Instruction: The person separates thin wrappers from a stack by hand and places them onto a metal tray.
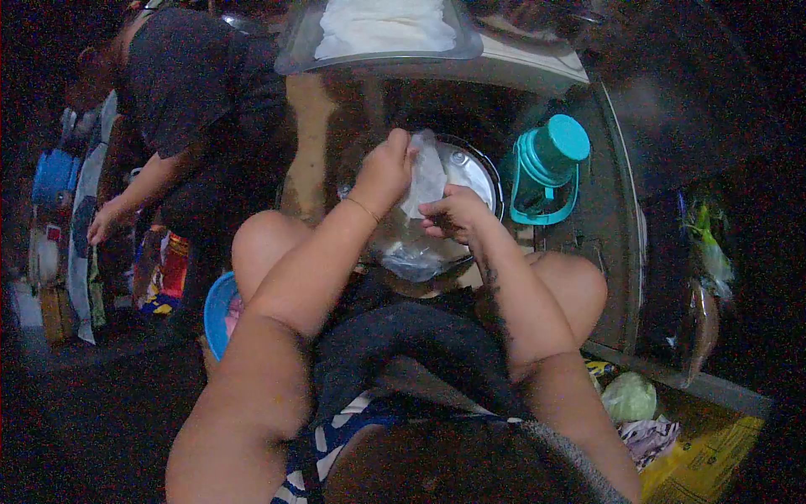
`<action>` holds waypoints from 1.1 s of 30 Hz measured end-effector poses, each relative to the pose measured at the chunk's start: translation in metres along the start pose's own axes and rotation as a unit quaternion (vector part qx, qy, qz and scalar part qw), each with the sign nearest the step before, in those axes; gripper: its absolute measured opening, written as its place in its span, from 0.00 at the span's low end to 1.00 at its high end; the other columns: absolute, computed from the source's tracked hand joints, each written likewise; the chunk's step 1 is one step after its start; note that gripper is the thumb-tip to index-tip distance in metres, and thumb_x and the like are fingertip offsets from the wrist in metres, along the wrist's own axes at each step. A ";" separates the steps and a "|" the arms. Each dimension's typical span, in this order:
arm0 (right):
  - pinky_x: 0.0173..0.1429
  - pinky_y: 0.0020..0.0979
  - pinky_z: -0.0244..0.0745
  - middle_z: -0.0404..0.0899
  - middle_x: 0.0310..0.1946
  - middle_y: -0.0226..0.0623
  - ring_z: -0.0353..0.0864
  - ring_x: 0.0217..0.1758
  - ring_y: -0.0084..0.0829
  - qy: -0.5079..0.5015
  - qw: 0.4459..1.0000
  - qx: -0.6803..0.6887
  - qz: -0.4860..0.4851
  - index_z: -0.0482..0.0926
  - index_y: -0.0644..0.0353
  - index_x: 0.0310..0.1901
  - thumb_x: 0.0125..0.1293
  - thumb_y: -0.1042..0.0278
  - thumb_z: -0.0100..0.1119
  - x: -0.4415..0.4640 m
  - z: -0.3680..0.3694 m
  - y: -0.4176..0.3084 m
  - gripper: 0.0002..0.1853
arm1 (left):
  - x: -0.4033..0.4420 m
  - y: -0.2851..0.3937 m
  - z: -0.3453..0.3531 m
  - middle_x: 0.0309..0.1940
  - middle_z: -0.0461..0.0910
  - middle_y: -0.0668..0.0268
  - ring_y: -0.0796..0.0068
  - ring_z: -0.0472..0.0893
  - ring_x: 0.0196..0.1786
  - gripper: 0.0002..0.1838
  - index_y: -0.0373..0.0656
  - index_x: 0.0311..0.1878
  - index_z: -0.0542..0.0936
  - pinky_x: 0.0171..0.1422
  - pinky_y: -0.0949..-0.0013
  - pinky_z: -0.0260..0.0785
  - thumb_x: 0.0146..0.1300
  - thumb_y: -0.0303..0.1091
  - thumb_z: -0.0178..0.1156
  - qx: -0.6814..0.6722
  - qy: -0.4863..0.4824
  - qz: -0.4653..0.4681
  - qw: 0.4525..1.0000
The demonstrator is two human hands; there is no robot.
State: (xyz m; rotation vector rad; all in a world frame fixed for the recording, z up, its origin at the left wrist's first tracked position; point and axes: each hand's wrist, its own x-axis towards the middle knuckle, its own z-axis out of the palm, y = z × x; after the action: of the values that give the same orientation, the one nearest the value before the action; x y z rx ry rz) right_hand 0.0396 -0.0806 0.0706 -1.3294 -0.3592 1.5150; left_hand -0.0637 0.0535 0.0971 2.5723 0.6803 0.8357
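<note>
Dim room, dark floor [306, 126] around a seated person; light falls mainly near the knees. Handling note, a judgement: thin plastic film [426, 181] is best kept lightly taut between both hands, low over the vessel, drawn apart slowly so that it neither tears nor folds onto itself.

Grip: left hand [388, 175] has fingers closed on the film's upper left edge; right hand [457, 214] has thumb and bent fingers pinching its lower right end. Pressure cannot be told.

Position: film hangs between the hands, above a round metal vessel [478, 178] set between the knees. More clear plastic [411, 262] lies crumpled at the vessel's near side.

Outward: teal bucket [537, 206] beside the right knee; tray [294, 50] bearing white sheets [386, 29] beyond; blue basin [219, 317] by the left thigh; a co-worker's hand [104, 220] at far left, well apart from the film
</note>
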 end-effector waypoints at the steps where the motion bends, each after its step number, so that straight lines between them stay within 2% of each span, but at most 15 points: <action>1: 0.25 0.31 0.82 0.78 0.31 0.35 0.80 0.25 0.30 -0.013 1.000 -0.002 0.012 0.73 0.59 0.45 0.57 0.77 0.64 0.004 -0.008 0.001 0.15 | 0.002 -0.003 -0.001 0.28 0.76 0.44 0.38 0.77 0.33 0.11 0.40 0.40 0.66 0.34 0.45 0.68 0.64 0.34 0.55 0.000 0.012 0.015 1.000; 3: 0.25 0.31 0.81 0.78 0.32 0.36 0.80 0.26 0.30 -0.024 0.999 -0.013 0.021 0.73 0.60 0.45 0.57 0.78 0.62 0.010 -0.015 0.003 0.14 | 0.004 -0.007 -0.003 0.27 0.77 0.46 0.42 0.78 0.31 0.11 0.39 0.38 0.67 0.33 0.48 0.69 0.63 0.36 0.56 0.001 0.037 0.046 0.998; 6: 0.27 0.30 0.81 0.79 0.35 0.37 0.80 0.29 0.30 -0.015 1.000 0.001 -0.011 0.73 0.60 0.45 0.58 0.78 0.60 0.015 -0.016 0.006 0.13 | -0.001 -0.011 0.011 0.23 0.77 0.56 0.56 0.78 0.24 0.14 0.39 0.33 0.70 0.28 0.55 0.71 0.65 0.41 0.57 -0.150 0.085 -0.058 0.983; 7: 0.28 0.30 0.81 0.79 0.36 0.37 0.80 0.31 0.31 -0.012 0.999 0.033 -0.038 0.73 0.60 0.45 0.59 0.77 0.59 0.016 -0.014 0.009 0.12 | -0.002 -0.007 0.008 0.23 0.76 0.59 0.62 0.77 0.23 0.16 0.39 0.32 0.71 0.27 0.58 0.70 0.65 0.43 0.57 -0.271 0.015 -0.170 0.947; 9: 0.29 0.29 0.81 0.78 0.37 0.38 0.81 0.34 0.31 -0.006 0.993 0.096 -0.074 0.73 0.60 0.45 0.60 0.76 0.57 0.014 -0.010 0.012 0.11 | -0.012 0.007 -0.006 0.21 0.74 0.66 0.73 0.74 0.20 0.19 0.40 0.30 0.72 0.25 0.64 0.70 0.66 0.48 0.56 -0.480 -0.125 -0.376 0.782; 10: 0.29 0.29 0.80 0.78 0.38 0.38 0.81 0.35 0.32 -0.003 0.988 0.127 -0.083 0.73 0.60 0.45 0.60 0.76 0.57 0.012 -0.009 0.012 0.11 | -0.016 0.018 -0.009 0.20 0.71 0.70 0.78 0.70 0.19 0.22 0.42 0.28 0.74 0.23 0.67 0.67 0.65 0.54 0.57 -0.465 -0.132 -0.428 0.764; 13: 0.30 0.30 0.80 0.78 0.38 0.39 0.81 0.37 0.33 0.049 0.985 0.124 -0.111 0.73 0.61 0.45 0.60 0.76 0.56 0.006 0.002 0.009 0.11 | -0.029 0.002 0.010 0.21 0.72 0.69 0.76 0.72 0.21 0.25 0.41 0.25 0.74 0.25 0.67 0.66 0.62 0.56 0.59 -0.485 -0.183 -0.349 0.781; 14: 0.30 0.30 0.81 0.78 0.38 0.39 0.81 0.37 0.34 0.074 0.984 0.106 -0.120 0.73 0.61 0.45 0.60 0.76 0.56 0.005 0.004 0.008 0.11 | -0.032 -0.001 0.018 0.23 0.76 0.65 0.71 0.76 0.25 0.25 0.38 0.25 0.76 0.31 0.64 0.68 0.59 0.54 0.62 -0.359 -0.171 -0.308 0.864; 16: 0.31 0.30 0.82 0.78 0.38 0.39 0.81 0.37 0.34 0.113 0.972 -0.058 -0.197 0.73 0.62 0.45 0.60 0.77 0.57 0.047 -0.016 0.034 0.11 | -0.038 0.009 0.023 0.25 0.79 0.57 0.62 0.78 0.29 0.23 0.35 0.28 0.77 0.35 0.61 0.69 0.59 0.50 0.62 -0.249 -0.105 -0.244 0.931; 17: 0.31 0.31 0.83 0.78 0.38 0.40 0.81 0.36 0.34 0.118 0.969 -0.075 -0.205 0.73 0.63 0.45 0.58 0.78 0.58 0.051 -0.018 0.038 0.12 | -0.041 0.011 0.024 0.26 0.80 0.54 0.57 0.79 0.31 0.21 0.34 0.29 0.77 0.37 0.59 0.69 0.59 0.48 0.61 -0.191 -0.071 -0.211 0.956; 18: 0.31 0.31 0.83 0.79 0.38 0.41 0.82 0.36 0.35 0.123 0.965 -0.092 -0.212 0.74 0.64 0.44 0.57 0.78 0.59 0.055 -0.019 0.042 0.12 | -0.042 0.009 0.025 0.28 0.79 0.51 0.53 0.79 0.33 0.20 0.34 0.30 0.77 0.39 0.57 0.69 0.59 0.46 0.61 -0.159 -0.067 -0.215 0.961; 20: 0.29 0.33 0.84 0.80 0.38 0.45 0.82 0.35 0.37 0.108 0.979 0.004 -0.171 0.75 0.67 0.43 0.54 0.80 0.61 0.026 -0.006 0.021 0.14 | -0.037 0.001 0.027 0.31 0.79 0.45 0.44 0.79 0.37 0.17 0.34 0.31 0.77 0.41 0.52 0.69 0.60 0.43 0.59 -0.095 -0.058 -0.222 0.969; 23: 0.32 0.29 0.84 0.78 0.39 0.39 0.82 0.35 0.33 0.111 0.984 0.018 -0.136 0.73 0.65 0.45 0.57 0.80 0.60 -0.004 0.001 -0.005 0.14 | -0.029 -0.004 0.025 0.32 0.78 0.42 0.39 0.77 0.40 0.14 0.34 0.31 0.77 0.43 0.49 0.68 0.61 0.38 0.57 -0.060 -0.012 -0.222 0.973; 30: 0.35 0.33 0.83 0.77 0.39 0.36 0.80 0.39 0.32 0.113 0.988 0.023 -0.107 0.73 0.61 0.43 0.61 0.77 0.58 0.017 -0.024 0.004 0.09 | -0.025 -0.008 0.025 0.32 0.78 0.42 0.39 0.77 0.39 0.13 0.33 0.35 0.74 0.44 0.46 0.68 0.63 0.36 0.55 0.004 0.032 -0.202 0.979; 33: 0.38 0.34 0.83 0.77 0.38 0.36 0.80 0.39 0.33 0.092 0.984 0.095 -0.121 0.73 0.61 0.43 0.61 0.78 0.57 0.016 -0.028 0.004 0.09 | -0.022 -0.007 0.020 0.31 0.78 0.42 0.38 0.77 0.39 0.12 0.33 0.36 0.73 0.43 0.47 0.68 0.64 0.36 0.55 0.021 0.040 -0.200 0.979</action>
State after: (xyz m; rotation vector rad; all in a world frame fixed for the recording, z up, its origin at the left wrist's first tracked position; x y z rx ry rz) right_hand 0.0642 -0.0801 0.0496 -1.2155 -0.2417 1.1847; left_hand -0.0688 0.0442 0.0684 2.3254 1.1992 0.7952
